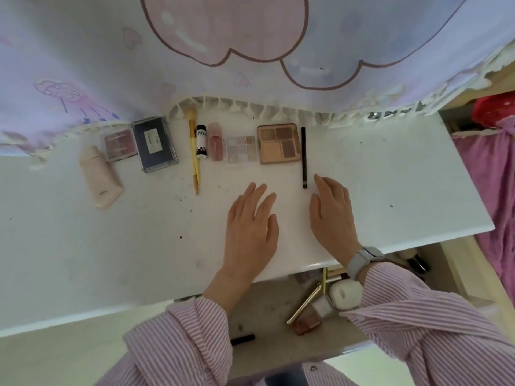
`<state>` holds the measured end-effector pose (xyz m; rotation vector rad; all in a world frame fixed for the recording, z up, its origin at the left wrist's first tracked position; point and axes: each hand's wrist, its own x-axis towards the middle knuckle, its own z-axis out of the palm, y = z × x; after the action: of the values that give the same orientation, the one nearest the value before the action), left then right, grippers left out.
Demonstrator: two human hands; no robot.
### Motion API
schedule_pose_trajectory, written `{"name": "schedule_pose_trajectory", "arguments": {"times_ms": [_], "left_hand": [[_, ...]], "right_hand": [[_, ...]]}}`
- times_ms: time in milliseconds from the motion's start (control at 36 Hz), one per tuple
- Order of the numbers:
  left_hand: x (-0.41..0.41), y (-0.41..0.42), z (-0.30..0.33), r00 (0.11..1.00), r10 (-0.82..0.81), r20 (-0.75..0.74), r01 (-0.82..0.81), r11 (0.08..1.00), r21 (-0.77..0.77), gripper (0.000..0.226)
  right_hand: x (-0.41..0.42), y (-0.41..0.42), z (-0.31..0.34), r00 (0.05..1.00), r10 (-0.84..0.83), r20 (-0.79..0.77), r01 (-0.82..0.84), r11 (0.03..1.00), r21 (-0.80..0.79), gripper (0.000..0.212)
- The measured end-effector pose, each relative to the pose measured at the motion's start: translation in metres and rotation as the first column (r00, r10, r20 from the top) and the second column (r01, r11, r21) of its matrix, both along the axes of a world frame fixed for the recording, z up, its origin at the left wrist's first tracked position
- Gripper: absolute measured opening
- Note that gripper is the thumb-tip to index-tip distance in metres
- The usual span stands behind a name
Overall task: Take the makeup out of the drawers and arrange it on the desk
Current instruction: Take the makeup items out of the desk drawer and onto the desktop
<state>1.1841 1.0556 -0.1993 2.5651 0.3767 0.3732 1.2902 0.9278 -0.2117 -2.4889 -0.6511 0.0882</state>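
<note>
While both hands lie flat with fingers spread on the desk, left hand and right hand hold nothing; makeup lines the upper centre of the frame.

Both arms wear loose shirt sleeves in pink-and-white stripes, buttoned cuffs ending just short of the wrists. A pale grey smartwatch on a matching band circles the right wrist.

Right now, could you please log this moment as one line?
left hand: flat, empty | right hand: flat, empty | desk: makeup row | drawer: items remain
</note>
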Motion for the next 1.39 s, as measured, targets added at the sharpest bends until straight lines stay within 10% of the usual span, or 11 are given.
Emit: {"name": "schedule_pose_trajectory", "arguments": {"times_ms": [167, 306, 472, 694, 1056, 1389], "left_hand": [[-0.091, -0.038, -0.006, 0.990, -0.139, 0.038, 0.143, 0.984, -0.110, 0.021], [-0.155, -0.037, -0.031, 0.900, -0.164, -0.405, 0.080, 0.973, -0.215, 0.023], [-0.175, -0.025, -0.070, 0.625, -0.117, -0.772, -0.102, 0.968, -0.230, 0.030], [-0.176, -0.028, -0.102, 0.393, -0.296, -0.870, -0.087, 0.930, -0.356, 0.041], [-0.171, -0.027, -0.100, 0.385, -0.368, -0.846, -0.118, 0.890, -0.441, 0.030], [-0.177, -0.029, -0.072, 0.636, -0.232, -0.736, -0.068, 0.933, -0.352, 0.016]], "right_hand": [[-0.067, -0.041, 0.006, 0.959, 0.280, 0.043, -0.283, 0.948, 0.145, 0.032], [-0.112, -0.079, -0.022, 0.766, 0.608, -0.208, -0.641, 0.743, -0.191, 0.027], [-0.112, -0.090, -0.061, 0.708, 0.463, -0.534, -0.703, 0.536, -0.467, 0.036], [-0.110, -0.078, -0.074, 0.635, 0.475, -0.610, -0.766, 0.286, -0.575, 0.049], [-0.112, -0.074, -0.070, 0.584, 0.363, -0.726, -0.812, 0.287, -0.509, 0.040], [-0.118, -0.069, -0.057, 0.566, 0.274, -0.778, -0.814, 0.332, -0.476, 0.047]]}}
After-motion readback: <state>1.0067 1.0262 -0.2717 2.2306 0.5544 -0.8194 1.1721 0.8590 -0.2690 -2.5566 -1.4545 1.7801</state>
